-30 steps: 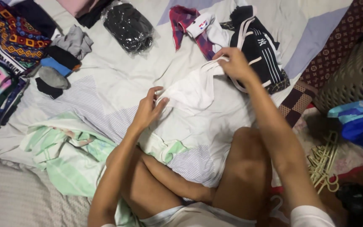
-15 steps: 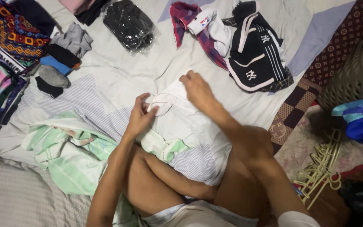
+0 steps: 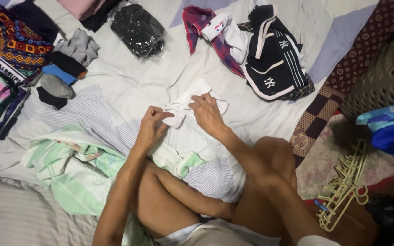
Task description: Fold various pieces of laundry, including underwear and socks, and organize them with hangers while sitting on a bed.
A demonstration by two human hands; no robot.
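The left hand pinches the near edge of a small white garment, thumb and fingers closed on a fold of it. The right hand lies on top of the same cloth, fingers curled down and pressing it flat against the bed sheet; whether it actually grips the fabric or only holds it down cannot be told. The garment lies on the sheet just ahead of the person's crossed legs, between the two hands.

A second ago the right hand was stretched far out, lifting one end of the cloth near the black jacket, and the piece was spread wide. Half a second ago that hand had come back over the cloth. Now both hands are close together and the garment is bunched into a much smaller, layered shape, so it reads as a fold being made and pressed down.

Outward from the hands: a green and white striped cloth lies by the left forearm. Further up the bed are a red plaid piece with a white sock on it, and a black bundle in clear plastic. At the left edge sit rolled socks and a stack of patterned clothes. To the right, off the bed, lie yellow hangers and a blue bag.
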